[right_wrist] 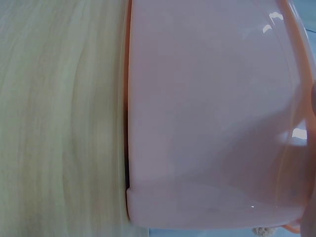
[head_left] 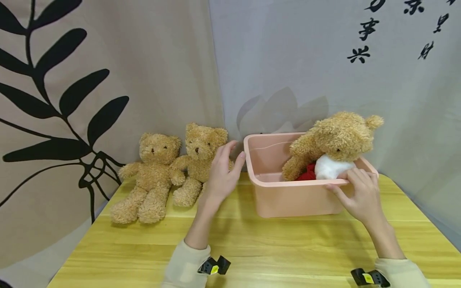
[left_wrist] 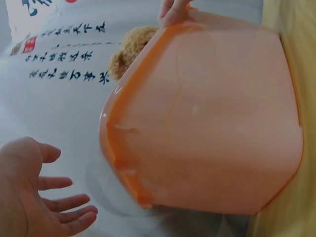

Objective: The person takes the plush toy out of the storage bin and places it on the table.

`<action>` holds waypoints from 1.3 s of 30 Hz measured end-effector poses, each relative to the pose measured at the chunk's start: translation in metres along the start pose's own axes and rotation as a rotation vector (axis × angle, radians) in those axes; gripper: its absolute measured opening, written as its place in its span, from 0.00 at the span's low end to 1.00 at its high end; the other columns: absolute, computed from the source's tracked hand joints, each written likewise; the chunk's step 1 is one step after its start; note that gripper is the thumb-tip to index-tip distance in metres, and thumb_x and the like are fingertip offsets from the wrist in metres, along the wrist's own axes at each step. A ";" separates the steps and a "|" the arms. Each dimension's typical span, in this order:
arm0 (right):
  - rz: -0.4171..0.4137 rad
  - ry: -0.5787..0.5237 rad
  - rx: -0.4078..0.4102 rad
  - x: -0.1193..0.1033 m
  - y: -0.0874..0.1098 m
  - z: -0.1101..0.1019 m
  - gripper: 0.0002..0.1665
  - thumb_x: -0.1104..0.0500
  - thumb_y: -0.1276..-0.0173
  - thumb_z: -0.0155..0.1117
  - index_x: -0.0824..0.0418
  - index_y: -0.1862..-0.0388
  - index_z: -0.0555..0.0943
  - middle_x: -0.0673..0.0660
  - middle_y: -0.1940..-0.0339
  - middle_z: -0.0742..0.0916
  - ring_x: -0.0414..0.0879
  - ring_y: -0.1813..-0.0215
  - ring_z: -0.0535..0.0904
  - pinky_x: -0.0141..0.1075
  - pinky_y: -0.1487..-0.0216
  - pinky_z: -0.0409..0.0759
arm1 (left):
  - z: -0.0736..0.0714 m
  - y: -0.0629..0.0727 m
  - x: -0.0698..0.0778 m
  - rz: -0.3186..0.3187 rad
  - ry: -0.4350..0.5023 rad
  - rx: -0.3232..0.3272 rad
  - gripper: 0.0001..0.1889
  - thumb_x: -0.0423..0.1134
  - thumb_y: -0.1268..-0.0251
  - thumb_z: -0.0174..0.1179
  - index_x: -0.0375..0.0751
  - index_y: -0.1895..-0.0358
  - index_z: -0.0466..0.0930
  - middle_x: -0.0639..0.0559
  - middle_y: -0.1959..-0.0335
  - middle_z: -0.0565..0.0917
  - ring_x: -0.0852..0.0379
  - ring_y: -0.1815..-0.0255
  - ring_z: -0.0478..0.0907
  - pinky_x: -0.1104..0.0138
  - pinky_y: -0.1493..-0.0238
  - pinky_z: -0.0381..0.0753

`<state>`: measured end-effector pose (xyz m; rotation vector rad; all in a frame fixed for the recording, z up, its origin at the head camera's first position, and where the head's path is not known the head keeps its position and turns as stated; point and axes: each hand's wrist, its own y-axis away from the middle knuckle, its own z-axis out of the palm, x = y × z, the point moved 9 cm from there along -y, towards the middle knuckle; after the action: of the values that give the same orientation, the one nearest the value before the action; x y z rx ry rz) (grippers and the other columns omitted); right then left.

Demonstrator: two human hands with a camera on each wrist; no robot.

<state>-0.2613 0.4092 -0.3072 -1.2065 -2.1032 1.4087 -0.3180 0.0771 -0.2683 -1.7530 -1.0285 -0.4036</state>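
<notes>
Teddy bear leans inside the pink bin: one in, I'd judge, with two bears on the counter left out. The right hand, half-hidden, seems to pinch the bin's rim; the left hand is spread, empty.
</notes>
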 end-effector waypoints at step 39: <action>-0.018 -0.013 0.018 -0.002 -0.002 -0.001 0.41 0.25 0.33 0.54 0.64 0.73 0.77 0.55 0.76 0.78 0.53 0.69 0.69 0.44 0.57 0.56 | 0.126 -0.036 0.053 0.122 -0.025 -0.316 0.28 0.52 0.22 0.52 0.51 0.24 0.62 0.44 0.30 0.66 0.49 0.39 0.74 0.56 0.40 0.76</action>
<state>-0.2603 0.4078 -0.3051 -1.1715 -2.0999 1.4284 -0.3400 0.2171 -0.2641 -2.0956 -0.9058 -0.4884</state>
